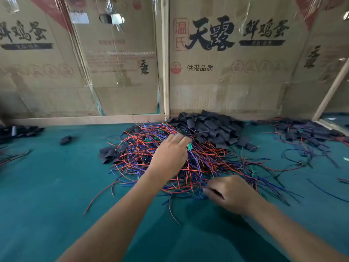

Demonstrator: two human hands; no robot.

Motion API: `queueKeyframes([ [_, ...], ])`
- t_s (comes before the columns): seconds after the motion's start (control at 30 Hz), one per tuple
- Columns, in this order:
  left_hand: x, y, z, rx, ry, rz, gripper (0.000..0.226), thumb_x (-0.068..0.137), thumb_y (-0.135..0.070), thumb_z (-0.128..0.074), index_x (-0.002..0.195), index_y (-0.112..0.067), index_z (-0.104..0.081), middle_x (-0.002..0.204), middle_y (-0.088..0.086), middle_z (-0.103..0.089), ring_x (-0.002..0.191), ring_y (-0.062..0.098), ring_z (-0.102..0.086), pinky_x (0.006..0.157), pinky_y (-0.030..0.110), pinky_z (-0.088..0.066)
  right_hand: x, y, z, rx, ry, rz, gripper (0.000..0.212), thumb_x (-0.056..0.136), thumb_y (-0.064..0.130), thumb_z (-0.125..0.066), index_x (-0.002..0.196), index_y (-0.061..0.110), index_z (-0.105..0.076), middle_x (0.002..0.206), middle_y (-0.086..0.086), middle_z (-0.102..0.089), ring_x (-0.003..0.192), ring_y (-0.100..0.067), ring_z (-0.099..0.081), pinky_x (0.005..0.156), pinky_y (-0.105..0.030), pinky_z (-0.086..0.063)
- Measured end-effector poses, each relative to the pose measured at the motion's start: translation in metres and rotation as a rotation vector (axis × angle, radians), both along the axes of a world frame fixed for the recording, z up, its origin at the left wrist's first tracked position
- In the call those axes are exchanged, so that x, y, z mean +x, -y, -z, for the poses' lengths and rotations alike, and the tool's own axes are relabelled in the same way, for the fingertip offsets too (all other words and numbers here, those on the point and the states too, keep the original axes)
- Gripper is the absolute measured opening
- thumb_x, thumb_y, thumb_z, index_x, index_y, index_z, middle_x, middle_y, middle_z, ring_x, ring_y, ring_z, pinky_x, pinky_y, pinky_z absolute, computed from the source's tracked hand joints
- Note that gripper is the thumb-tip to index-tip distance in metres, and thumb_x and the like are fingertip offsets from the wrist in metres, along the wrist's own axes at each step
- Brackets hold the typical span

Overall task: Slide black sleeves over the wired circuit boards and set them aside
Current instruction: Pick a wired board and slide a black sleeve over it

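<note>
Two hands work a tangle of wired boards (170, 157) mid-table: the left hand (170, 156) rests on it with fingers straight, while the blurred right hand (226, 193) curls at its near edge, its hold unclear. Sleeves (211, 127) heap against cardboard (226, 82) printed "天露" and "供港品质"; bare green felt (47, 186) lies left.

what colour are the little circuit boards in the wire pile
Green. The head view shows it best on the small board beside the left hand, atop the red and blue wires.
</note>
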State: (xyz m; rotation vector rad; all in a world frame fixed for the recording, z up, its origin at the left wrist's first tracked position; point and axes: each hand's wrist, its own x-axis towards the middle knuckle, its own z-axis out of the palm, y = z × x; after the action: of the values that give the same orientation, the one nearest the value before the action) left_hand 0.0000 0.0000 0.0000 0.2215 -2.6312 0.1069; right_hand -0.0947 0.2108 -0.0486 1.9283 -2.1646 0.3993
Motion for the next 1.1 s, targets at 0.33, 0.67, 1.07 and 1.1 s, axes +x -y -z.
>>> queueKeyframes([
  [0.33, -0.032, 0.022, -0.006, -0.231, -0.119, 0.054, 0.029, 0.095, -0.033, -0.063, 0.123, -0.022, -0.063, 0.122, -0.003, -0.066, 0.116, 0.022, -0.059, 0.097, 0.039, -0.041, -0.103, 0.011, -0.045, 0.038, 0.545, 0.284, 0.043, 0.099, 0.051, -0.05, 0.085, 0.012, -0.064, 0.067, 0.001, -0.062, 0.056, -0.012, -0.051, 0.055, -0.031, -0.042],
  [0.67, 0.008, -0.006, 0.003, 1.338, -0.774, 0.216, 0.02, 0.085, -0.009, -0.077, 0.101, -0.019, -0.07, 0.084, -0.008, -0.066, 0.076, 0.014, -0.06, 0.074, 0.03, -0.051, -0.163, 0.085, -0.044, -0.171, 0.765, 0.437, 0.008, 0.095, 0.024, -0.06, 0.088, 0.025, -0.064, 0.084, 0.002, -0.068, 0.074, -0.014, -0.062, 0.062, -0.026, -0.043],
  [1.07, 0.025, -0.004, 0.031, 1.763, -0.429, 0.536, 0.066, 0.057, -0.044, -0.095, 0.099, -0.001, -0.069, 0.105, 0.018, -0.074, 0.095, 0.027, -0.072, 0.073, 0.027, -0.057, -0.144, 0.12, -0.025, 0.189, 0.274, 0.342, 0.035, 0.09, 0.047, -0.065, 0.122, 0.031, -0.062, 0.117, 0.002, -0.06, 0.112, -0.024, -0.058, 0.088, -0.04, -0.049],
  [1.1, 0.024, -0.005, 0.031, 1.74, -0.446, 0.532, 0.073, 0.058, -0.047, -0.094, 0.101, 0.005, -0.066, 0.101, 0.016, -0.074, 0.086, 0.023, -0.071, 0.07, 0.025, -0.055, -0.143, 0.117, -0.024, 0.182, 0.22, 0.344, 0.032, 0.091, 0.047, -0.064, 0.117, 0.03, -0.062, 0.109, 0.005, -0.057, 0.108, -0.022, -0.057, 0.082, -0.038, -0.047],
])
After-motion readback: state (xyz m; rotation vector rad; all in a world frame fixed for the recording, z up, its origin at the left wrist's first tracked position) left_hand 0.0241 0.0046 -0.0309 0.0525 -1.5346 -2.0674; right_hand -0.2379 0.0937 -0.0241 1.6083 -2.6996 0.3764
